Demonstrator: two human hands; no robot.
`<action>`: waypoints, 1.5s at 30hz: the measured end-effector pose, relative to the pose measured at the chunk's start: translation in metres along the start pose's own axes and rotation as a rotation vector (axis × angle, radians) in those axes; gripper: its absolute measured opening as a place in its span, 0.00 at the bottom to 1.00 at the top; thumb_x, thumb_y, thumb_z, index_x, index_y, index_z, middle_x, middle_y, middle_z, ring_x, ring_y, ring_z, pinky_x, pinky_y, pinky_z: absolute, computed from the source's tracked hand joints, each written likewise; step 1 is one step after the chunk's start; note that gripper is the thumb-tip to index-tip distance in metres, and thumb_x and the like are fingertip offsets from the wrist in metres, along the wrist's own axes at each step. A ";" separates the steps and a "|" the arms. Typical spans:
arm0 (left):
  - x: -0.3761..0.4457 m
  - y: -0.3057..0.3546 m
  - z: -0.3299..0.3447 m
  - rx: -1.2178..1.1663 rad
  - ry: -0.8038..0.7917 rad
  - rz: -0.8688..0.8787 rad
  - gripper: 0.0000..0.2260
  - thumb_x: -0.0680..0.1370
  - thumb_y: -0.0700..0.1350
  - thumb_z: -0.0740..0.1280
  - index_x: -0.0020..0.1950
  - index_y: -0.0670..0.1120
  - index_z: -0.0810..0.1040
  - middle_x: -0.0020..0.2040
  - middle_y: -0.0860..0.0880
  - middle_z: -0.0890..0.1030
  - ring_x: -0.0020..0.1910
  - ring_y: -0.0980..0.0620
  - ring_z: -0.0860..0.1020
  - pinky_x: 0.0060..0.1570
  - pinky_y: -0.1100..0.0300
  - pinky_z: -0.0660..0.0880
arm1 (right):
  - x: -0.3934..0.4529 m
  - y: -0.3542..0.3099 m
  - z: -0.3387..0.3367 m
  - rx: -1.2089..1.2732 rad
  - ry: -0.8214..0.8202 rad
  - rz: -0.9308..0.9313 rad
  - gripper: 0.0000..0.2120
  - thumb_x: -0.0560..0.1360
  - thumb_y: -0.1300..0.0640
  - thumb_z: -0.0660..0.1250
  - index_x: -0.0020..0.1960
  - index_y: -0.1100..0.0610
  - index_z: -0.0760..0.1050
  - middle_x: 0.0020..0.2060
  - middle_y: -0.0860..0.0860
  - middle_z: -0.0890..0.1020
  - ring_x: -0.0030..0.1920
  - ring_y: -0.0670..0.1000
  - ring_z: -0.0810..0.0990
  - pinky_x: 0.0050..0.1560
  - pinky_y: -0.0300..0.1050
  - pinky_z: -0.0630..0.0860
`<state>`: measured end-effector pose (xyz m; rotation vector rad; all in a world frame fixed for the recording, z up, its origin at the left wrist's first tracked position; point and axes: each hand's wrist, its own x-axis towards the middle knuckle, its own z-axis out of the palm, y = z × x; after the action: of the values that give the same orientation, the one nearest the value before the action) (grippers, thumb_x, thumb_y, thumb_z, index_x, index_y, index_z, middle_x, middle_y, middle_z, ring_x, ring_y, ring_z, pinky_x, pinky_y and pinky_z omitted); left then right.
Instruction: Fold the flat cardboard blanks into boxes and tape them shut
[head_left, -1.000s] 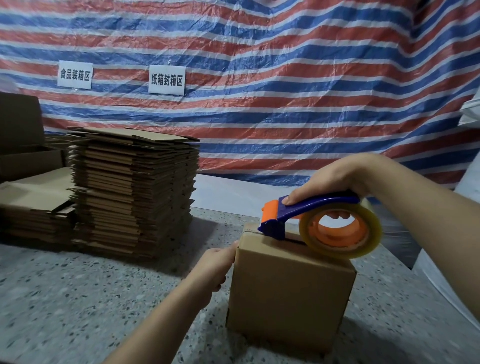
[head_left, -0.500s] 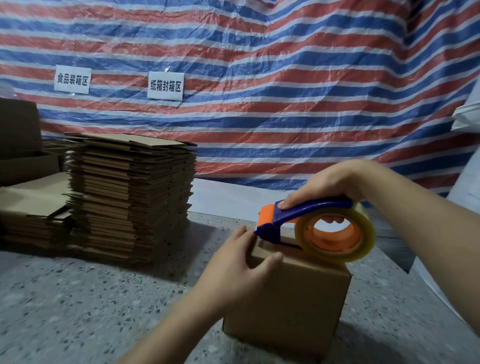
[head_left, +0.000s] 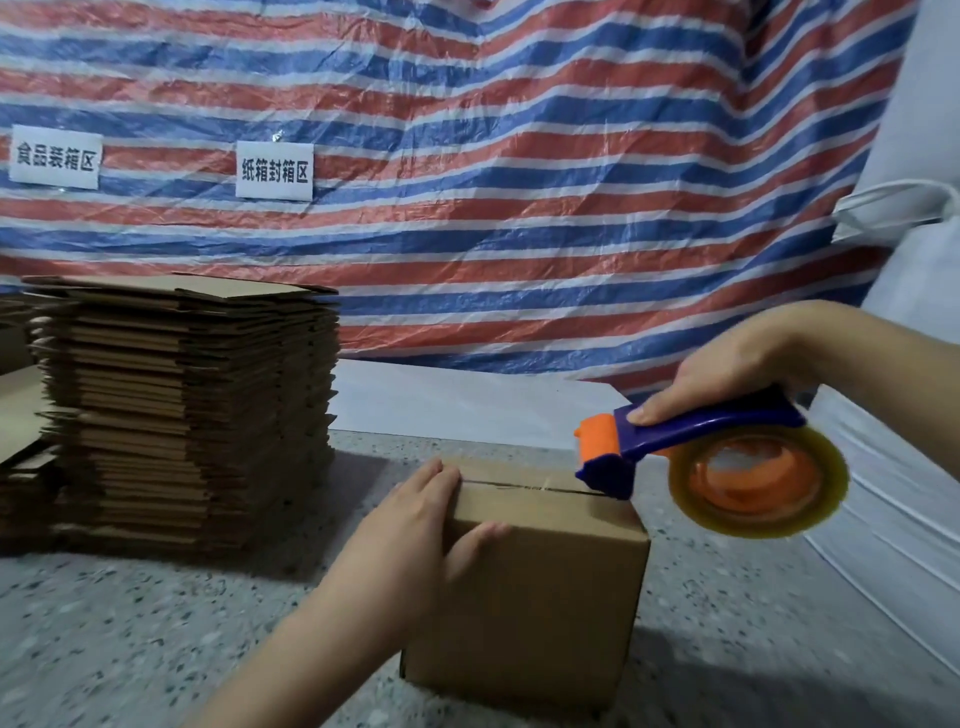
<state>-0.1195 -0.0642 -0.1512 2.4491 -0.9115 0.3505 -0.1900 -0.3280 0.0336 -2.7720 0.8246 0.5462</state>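
Observation:
A small folded cardboard box (head_left: 540, 613) stands on the speckled table (head_left: 156, 639), its top flaps closed with a seam across the top. My left hand (head_left: 415, 530) holds its left top corner, fingers on top and thumb on the front face. My right hand (head_left: 727, 369) grips the blue handle of a tape dispenser (head_left: 691, 457) with an orange head and a roll of clear tape. The dispenser's head touches the right end of the box's top seam. A thin glint of tape shows along the seam.
A tall stack of flat cardboard blanks (head_left: 182, 415) stands at the left, with lower piles (head_left: 21, 467) beside it. A striped tarp (head_left: 519, 182) with two white signs hangs behind. White sacks (head_left: 893, 519) lie at the right.
My left hand moved from the box's side up onto its left top corner. The dispenser slid rightward along the top seam to the box's right edge. The camera came closer.

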 end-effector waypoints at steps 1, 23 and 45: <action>-0.001 0.001 -0.001 -0.004 -0.003 0.004 0.41 0.70 0.72 0.51 0.79 0.54 0.56 0.79 0.56 0.56 0.76 0.55 0.57 0.73 0.61 0.53 | -0.001 0.013 0.003 0.001 -0.002 0.019 0.46 0.50 0.24 0.72 0.55 0.56 0.81 0.43 0.55 0.88 0.39 0.51 0.86 0.39 0.43 0.81; 0.033 0.075 0.015 0.359 -0.185 0.372 0.47 0.69 0.77 0.42 0.80 0.49 0.49 0.79 0.51 0.58 0.77 0.53 0.57 0.76 0.51 0.52 | 0.006 0.050 0.014 0.074 -0.100 -0.066 0.41 0.57 0.26 0.69 0.54 0.58 0.80 0.40 0.53 0.87 0.37 0.50 0.86 0.37 0.41 0.81; 0.031 0.076 0.007 0.357 -0.225 0.388 0.37 0.71 0.74 0.38 0.78 0.63 0.47 0.77 0.53 0.62 0.75 0.53 0.60 0.74 0.53 0.55 | 0.053 0.078 0.136 -0.464 0.220 0.063 0.31 0.72 0.28 0.63 0.57 0.54 0.77 0.47 0.50 0.81 0.44 0.53 0.79 0.39 0.46 0.71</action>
<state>-0.1465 -0.1341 -0.1174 2.6591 -1.5462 0.4043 -0.2320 -0.3788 -0.1187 -3.2867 0.9342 0.5017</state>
